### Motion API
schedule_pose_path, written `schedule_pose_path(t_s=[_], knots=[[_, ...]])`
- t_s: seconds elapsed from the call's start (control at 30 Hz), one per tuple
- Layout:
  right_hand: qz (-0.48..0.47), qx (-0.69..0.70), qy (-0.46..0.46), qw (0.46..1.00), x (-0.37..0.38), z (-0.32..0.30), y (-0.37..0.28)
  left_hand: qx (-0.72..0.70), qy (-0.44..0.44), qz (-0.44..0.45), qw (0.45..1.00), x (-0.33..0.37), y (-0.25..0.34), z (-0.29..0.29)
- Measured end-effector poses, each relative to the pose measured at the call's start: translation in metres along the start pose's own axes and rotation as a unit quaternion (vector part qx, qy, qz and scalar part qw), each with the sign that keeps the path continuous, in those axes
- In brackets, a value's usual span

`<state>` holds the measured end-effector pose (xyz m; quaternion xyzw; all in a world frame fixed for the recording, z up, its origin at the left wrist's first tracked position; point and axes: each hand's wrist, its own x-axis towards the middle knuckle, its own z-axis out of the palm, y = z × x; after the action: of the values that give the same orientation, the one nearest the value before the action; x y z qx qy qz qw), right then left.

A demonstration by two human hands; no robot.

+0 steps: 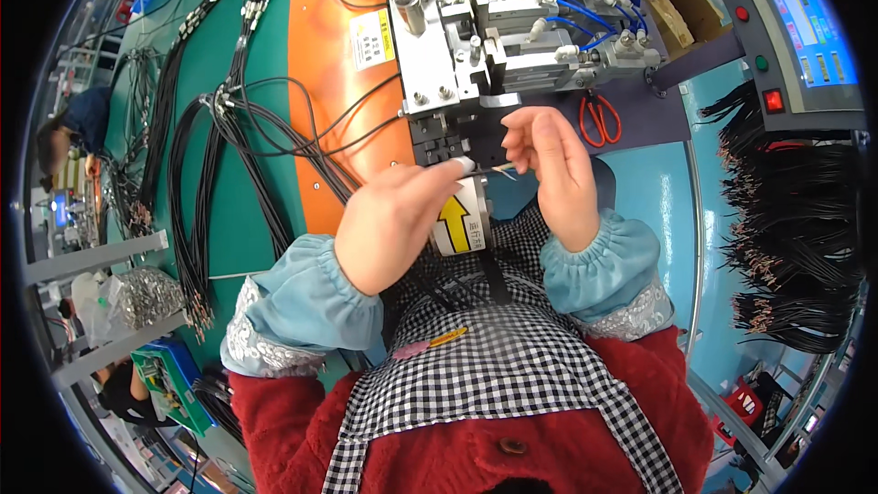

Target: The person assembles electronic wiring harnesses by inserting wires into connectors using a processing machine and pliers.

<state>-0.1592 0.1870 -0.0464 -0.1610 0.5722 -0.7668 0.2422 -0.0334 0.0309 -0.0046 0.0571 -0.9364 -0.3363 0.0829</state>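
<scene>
My left hand point(389, 224) is closed, thumb and fingers pressed together on the end of a black cable point(486, 170). From that end stick out short thin wires point(504, 170), light in colour. My right hand point(560, 174) faces it with curled fingers, their tips at the thin wires; the exact contact is partly hidden. Both hands are just in front of a metal machine point(425, 69) with clamps and air cylinders. Below the fingertips is a white block with a yellow arrow point(455, 225).
Scissors with red handles point(597, 121) lie right of the machine, near a cardboard box point(681, 14). Black cable bundles point(219, 105) cover the green tabletop point(261, 142) at left; more cables point(786, 220) hang at right. A screen point(809, 18) stands far right. Another person point(82, 123) works far left.
</scene>
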Motion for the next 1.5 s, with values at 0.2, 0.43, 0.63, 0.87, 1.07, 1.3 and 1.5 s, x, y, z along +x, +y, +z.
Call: schedule_pose_path(t_s=[0.2, 0.43, 0.63, 0.87, 1.07, 1.3, 1.5], knots=[[-0.020, -0.079, -0.040, 0.996, -0.007, 0.004, -0.013, -0.126, 0.012, -0.157, 0.980, 0.005, 0.009, -0.016], [-0.065, -0.097, -0.062, 0.991, -0.004, 0.015, -0.021, -0.025, 0.102, -0.016, 0.994, 0.011, 0.015, -0.007], [-0.081, -0.067, -0.057, 0.993, -0.001, 0.029, -0.029, 0.146, 0.207, 0.112, 0.961, 0.020, 0.030, -0.010], [-0.076, -0.027, -0.057, 0.995, 0.001, 0.041, -0.035, 0.122, 0.244, 0.091, 0.958, 0.024, 0.037, -0.008], [0.077, 0.187, -0.110, 0.973, 0.002, 0.047, -0.036, -0.144, 0.231, -0.027, 0.962, 0.021, 0.033, -0.006], [0.024, 0.071, -0.160, 0.984, 0.009, 0.039, -0.028, -0.345, 0.193, -0.098, 0.913, 0.018, 0.025, -0.010], [-0.063, -0.122, -0.138, 0.981, 0.010, 0.033, -0.040, -0.312, 0.162, -0.084, 0.932, 0.015, 0.018, -0.008]])
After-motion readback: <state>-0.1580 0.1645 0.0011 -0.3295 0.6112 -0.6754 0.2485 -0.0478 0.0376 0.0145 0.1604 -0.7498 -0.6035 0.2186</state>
